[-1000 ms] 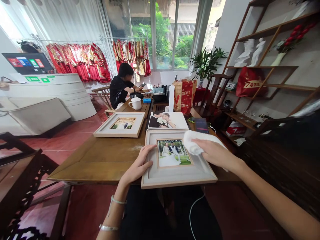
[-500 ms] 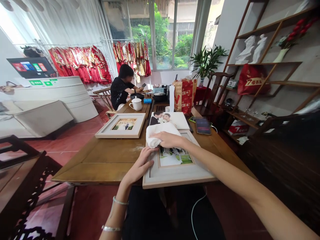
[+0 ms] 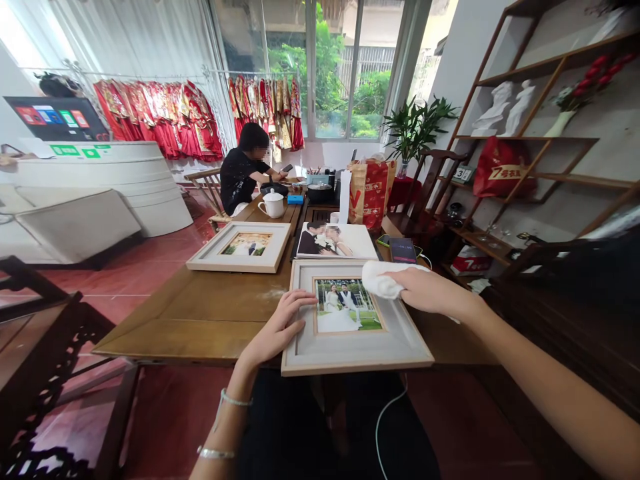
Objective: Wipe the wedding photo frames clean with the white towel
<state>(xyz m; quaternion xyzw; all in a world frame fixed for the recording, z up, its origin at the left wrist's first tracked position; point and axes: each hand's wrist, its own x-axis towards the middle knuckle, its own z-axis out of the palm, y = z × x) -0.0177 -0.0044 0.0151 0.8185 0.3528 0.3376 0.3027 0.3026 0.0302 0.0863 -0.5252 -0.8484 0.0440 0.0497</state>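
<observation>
A pale picture frame (image 3: 350, 352) holding a wedding photo (image 3: 345, 307) lies flat at the near edge of the wooden table (image 3: 200, 327). My left hand (image 3: 283, 323) rests on the frame's left side, its fingers spread and stretched out toward the photo. In my right hand (image 3: 425, 288) is a folded white cloth (image 3: 381, 280), pressed on the frame's upper right part. It covers a corner of the photo. Behind the frame lies a wedding photo album (image 3: 357, 241). A second framed picture (image 3: 243, 248) lies to the left, apart from my hands.
A white lidded mug (image 3: 273, 205), a red paper bag (image 3: 370, 190) and a phone (image 3: 403, 251) with a cable stand or lie farther back. Another person (image 3: 243, 170) sits at the far left side, holding a phone. Shelves (image 3: 545, 173) line the right wall.
My right hand has moved the white cloth from the frame's upper left to its upper right, uncovering the couple in the photo. My left hand stays on the left side.
</observation>
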